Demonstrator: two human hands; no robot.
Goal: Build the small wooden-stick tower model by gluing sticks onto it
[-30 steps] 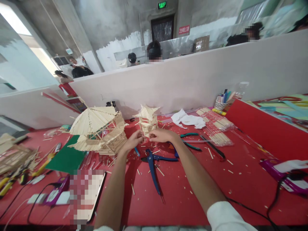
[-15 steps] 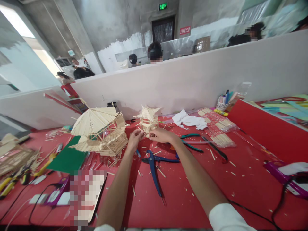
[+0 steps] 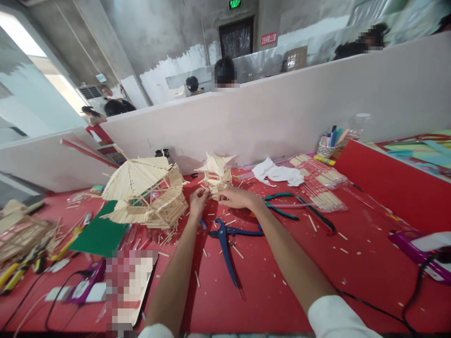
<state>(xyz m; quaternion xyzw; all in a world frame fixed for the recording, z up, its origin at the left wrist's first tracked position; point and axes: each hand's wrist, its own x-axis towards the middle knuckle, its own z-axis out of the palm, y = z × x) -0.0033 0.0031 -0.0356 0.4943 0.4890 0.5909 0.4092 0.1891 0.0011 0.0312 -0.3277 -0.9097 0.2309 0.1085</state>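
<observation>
A small pavilion model (image 3: pixel 215 169) of pale wooden sticks stands on the red table, just beyond both hands. My left hand (image 3: pixel 199 201) is at its front left, thumb and fingertips pinched together; whatever lies between them is too small to make out. My right hand (image 3: pixel 235 197) is closed at the model's front right, its fingertips by the lower part and partly hiding it. What those fingers grip, if anything, is hidden. A larger stick pavilion (image 3: pixel 141 180) stands to the left. Blue-handled cutters (image 3: pixel 225 237) lie open on the table between my forearms.
Green-handled pliers (image 3: pixel 282 205), a white cloth (image 3: pixel 276 172) and bagged sticks (image 3: pixel 322 180) lie to the right. Stick scraps litter the tabletop. A tablet (image 3: pixel 132 291), a green board (image 3: pixel 100 230) and a purple power strip (image 3: pixel 86 281) are at left. A white partition (image 3: pixel 246 122) stands behind.
My left hand has shifted slightly away from the small pavilion's base and stays pinched. My right hand keeps nearly the same place. The view has tilted a little.
</observation>
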